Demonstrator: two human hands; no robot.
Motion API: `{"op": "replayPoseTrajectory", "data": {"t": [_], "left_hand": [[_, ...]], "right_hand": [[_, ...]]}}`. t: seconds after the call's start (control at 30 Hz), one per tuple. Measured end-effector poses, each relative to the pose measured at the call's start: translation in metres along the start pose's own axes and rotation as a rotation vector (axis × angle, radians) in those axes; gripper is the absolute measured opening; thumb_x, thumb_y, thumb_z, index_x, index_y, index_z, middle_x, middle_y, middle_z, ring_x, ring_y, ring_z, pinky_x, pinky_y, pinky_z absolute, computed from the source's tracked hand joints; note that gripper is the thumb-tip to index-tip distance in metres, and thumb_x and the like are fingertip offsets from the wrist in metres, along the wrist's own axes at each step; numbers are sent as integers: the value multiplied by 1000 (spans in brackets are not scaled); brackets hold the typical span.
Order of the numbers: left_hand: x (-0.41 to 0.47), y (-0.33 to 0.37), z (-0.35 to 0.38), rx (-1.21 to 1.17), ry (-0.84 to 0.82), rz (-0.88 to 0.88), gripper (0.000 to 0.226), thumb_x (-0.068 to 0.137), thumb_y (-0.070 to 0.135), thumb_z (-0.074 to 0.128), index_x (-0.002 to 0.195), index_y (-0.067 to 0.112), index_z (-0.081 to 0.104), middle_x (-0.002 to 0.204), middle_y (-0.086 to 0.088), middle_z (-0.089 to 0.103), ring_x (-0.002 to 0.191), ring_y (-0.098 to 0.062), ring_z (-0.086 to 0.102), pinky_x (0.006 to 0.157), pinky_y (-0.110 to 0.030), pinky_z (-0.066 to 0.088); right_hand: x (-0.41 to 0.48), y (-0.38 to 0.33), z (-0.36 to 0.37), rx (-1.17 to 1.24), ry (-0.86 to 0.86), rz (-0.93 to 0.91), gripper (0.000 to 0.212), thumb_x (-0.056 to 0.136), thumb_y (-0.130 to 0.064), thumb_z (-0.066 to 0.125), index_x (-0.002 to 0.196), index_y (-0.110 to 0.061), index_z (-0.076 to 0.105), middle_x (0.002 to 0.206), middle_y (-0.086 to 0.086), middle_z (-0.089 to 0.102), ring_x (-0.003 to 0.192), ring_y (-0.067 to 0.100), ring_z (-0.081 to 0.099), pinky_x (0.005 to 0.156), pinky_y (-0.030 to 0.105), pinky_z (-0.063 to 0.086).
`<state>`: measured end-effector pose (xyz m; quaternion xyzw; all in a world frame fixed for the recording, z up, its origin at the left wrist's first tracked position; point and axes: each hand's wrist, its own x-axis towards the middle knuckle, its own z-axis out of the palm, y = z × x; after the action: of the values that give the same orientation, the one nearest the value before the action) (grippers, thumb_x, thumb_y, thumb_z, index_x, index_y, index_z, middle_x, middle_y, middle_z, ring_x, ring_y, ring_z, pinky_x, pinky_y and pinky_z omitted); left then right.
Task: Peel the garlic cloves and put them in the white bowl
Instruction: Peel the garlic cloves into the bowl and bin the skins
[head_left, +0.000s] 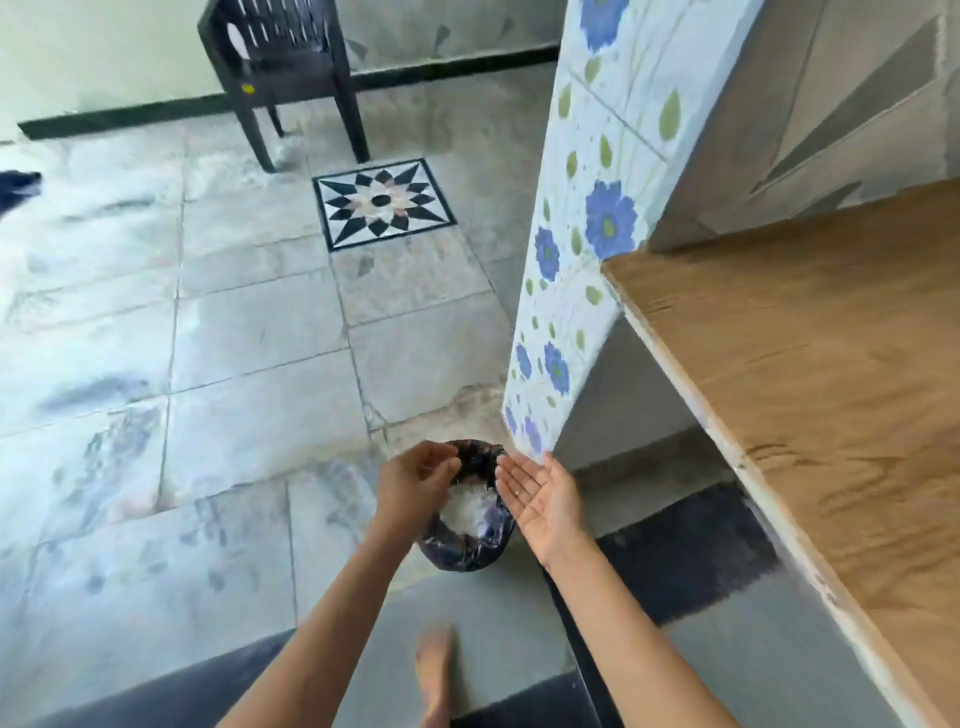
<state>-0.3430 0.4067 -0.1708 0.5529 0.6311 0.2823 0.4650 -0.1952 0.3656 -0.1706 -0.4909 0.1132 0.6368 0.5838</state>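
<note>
Both my hands hang over a small bin lined with a dark plastic bag (457, 545) on the floor. A heap of white papery garlic skins (467, 509) lies inside it. My right hand (540, 493) is flat, palm up and tilted toward the bin, fingers straight, with a tiny white scrap on the palm. My left hand (415, 480) is over the bin's left rim with fingers loosely curled; I see nothing in it. No garlic cloves or white bowl are in view.
A wooden counter top (810, 395) juts out at the right, above a flower-tiled pillar (587, 244). A dark plastic chair (280, 67) stands at the far wall. My bare foot (434, 670) is on the grey tiled floor below the bin.
</note>
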Motion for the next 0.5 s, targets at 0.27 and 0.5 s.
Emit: {"op": "replayPoseTrajectory", "data": {"t": [0.27, 0.5], "left_hand": [[148, -180, 81, 110, -114, -21, 14, 89, 9, 62, 98, 15, 71, 82, 10, 65, 77, -1, 60, 67, -6, 42], [179, -302, 174, -20, -531, 266, 47, 94, 20, 37, 141, 14, 43, 148, 2, 38, 139, -3, 28, 116, -19, 16]], "right_hand": [[242, 78, -22, -102, 153, 98, 49, 101, -35, 35, 126, 5, 51, 110, 17, 62, 99, 25, 59, 92, 33, 47], [375, 129, -85, -143, 202, 222, 63, 100, -47, 25, 136, 2, 44, 124, 17, 56, 119, 28, 51, 106, 38, 35]]}}
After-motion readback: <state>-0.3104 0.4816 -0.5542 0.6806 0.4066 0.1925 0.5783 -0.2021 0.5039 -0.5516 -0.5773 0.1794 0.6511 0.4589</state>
